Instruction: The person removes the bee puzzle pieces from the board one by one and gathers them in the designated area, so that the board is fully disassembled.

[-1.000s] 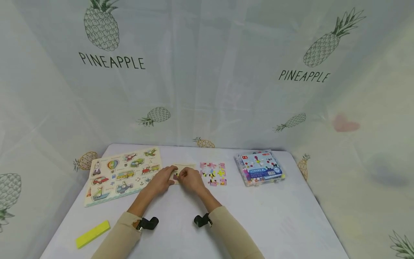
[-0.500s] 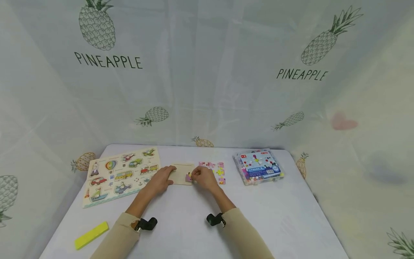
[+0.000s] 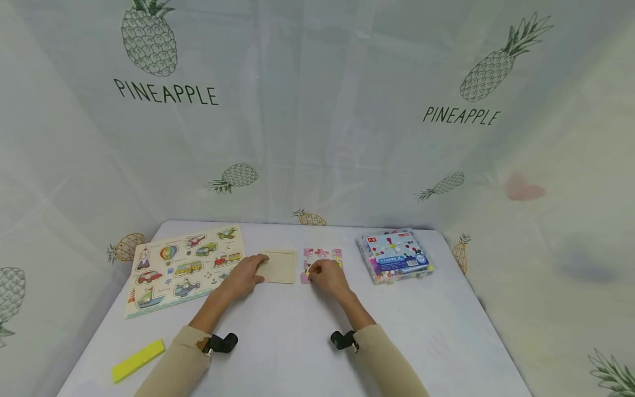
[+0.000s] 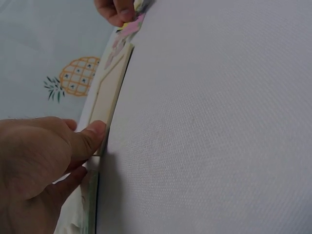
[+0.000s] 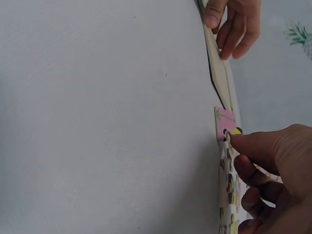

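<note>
My left hand (image 3: 243, 275) rests on the left end of a shallow wooden puzzle tray (image 3: 280, 267), thumb at its near edge and fingers spread over the top. The tray's bare base shows. To its right, my right hand (image 3: 328, 277) pinches a pink puzzle piece (image 5: 225, 124) between thumb and index finger. In the right wrist view the piece stands at the end of a row of puzzle pieces (image 5: 231, 185) lying on the table. From the head, the right hand covers part of these pink and yellow pieces.
A large wooden board of vehicle pictures (image 3: 183, 270) lies at the left, near the left hand. At the right sits a clear box with a blue label (image 3: 395, 256). A yellow block (image 3: 138, 360) lies at the front left of the white table (image 3: 278, 342).
My right hand has lifted the puzzle piece from the tray and moved right with it to the group of pieces. The left hand stays at the tray.
</note>
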{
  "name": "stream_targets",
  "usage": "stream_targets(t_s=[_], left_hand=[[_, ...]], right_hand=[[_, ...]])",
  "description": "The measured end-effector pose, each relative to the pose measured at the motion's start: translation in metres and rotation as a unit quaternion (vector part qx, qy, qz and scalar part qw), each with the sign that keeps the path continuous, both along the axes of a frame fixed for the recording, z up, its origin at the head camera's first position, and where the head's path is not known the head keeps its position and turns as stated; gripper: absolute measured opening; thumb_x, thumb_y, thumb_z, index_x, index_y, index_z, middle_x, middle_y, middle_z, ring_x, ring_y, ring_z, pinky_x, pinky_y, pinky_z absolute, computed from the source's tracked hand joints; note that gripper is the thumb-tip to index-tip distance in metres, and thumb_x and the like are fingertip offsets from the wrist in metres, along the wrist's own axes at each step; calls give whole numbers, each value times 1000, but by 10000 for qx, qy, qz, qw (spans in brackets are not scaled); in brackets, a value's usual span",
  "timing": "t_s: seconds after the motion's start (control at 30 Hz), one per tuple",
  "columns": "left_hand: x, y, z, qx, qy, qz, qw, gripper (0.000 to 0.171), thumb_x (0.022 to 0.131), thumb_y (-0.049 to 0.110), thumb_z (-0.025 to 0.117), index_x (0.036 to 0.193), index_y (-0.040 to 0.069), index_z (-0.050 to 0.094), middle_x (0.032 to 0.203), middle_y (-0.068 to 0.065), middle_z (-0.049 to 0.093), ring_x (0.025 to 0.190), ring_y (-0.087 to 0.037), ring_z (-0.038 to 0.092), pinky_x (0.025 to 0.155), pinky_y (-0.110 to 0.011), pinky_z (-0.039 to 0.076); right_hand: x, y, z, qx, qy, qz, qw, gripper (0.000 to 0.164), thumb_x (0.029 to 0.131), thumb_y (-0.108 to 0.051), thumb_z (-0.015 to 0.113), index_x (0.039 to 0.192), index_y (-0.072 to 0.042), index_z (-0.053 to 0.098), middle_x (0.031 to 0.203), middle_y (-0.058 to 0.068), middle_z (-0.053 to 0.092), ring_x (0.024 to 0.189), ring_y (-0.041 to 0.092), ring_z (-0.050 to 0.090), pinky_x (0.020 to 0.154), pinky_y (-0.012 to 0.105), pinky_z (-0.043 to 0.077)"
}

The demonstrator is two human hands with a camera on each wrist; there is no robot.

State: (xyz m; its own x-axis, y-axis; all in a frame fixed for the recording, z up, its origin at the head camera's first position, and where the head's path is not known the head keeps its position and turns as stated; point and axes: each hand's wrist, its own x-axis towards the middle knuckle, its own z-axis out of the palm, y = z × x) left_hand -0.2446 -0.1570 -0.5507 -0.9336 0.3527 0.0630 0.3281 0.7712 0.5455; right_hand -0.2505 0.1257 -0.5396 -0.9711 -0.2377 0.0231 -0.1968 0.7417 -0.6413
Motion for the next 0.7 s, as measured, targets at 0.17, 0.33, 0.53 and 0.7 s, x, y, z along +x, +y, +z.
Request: stream_targets(t_s=[0.17, 0.33, 0.53, 0.7], left_hand=[[-1, 1, 1, 114, -108, 9, 9999, 55, 92, 8, 73, 142, 5, 51, 140, -19, 56, 132, -39, 50, 108, -52, 40], [-2, 0, 1, 14, -12, -103, 9999, 53, 92, 8, 72, 141, 4, 52, 137, -20, 58, 129, -40, 52, 106, -53, 42], [-2, -1, 4, -112, 156, -75, 9998, 50, 91, 7, 73, 138, 5, 55, 134, -19, 60, 124, -39, 54, 104, -51, 43], [-1, -1, 7, -65, 167, -83, 9998, 49, 92, 6, 72, 138, 5, 56, 133, -20, 61, 124, -39, 55, 104, -51, 43]], right_hand=[[-1, 3, -1, 302, 217, 40, 9993, 4, 90, -15, 74, 87, -12, 77, 77, -6, 69, 68, 8, 57, 63, 29, 48], [-2, 4, -1, 832, 616, 57, 9946, 8, 88, -14, 74, 81, -17, 77, 77, -7, 70, 67, 7, 57, 63, 30, 49], [-6, 0, 0, 1046, 695, 94, 9920, 7, 89, -15, 74, 83, -19, 77, 82, -5, 68, 72, 10, 57, 66, 32, 49], [-7, -2, -1, 1218, 689, 31, 9902, 7, 90, -19, 75, 83, -21, 76, 80, -6, 63, 73, 9, 55, 65, 31, 47]])
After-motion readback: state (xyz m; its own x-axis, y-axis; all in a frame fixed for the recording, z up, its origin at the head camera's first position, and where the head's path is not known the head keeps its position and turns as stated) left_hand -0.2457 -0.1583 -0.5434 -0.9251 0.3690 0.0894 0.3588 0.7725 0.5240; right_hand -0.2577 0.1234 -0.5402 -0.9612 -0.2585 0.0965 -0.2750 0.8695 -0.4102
